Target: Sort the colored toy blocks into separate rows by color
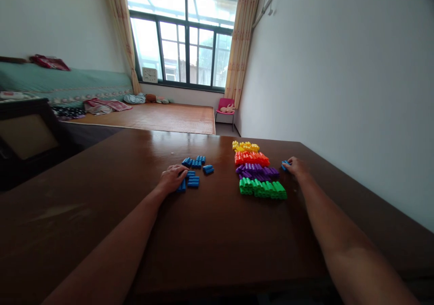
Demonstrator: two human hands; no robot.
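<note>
My left hand rests at the left side of the table with curled fingers on small blue plastic blocks, which look like ribbed tubes. Its fingertips partly hide the blocks under them. Just beyond lie several more blue blocks, and a separate blue piece sits to their right. Over on the right, my right hand pinches a blue plastic block close to the tabletop. Left of that hand, like blocks are grouped by colour in rows: yellow, orange, purple and green.
The brown table is glossy and wide. Past its far edge stands a bed with a mat, below a window. A pink chair is by the right wall, and a dark cabinet is at the left.
</note>
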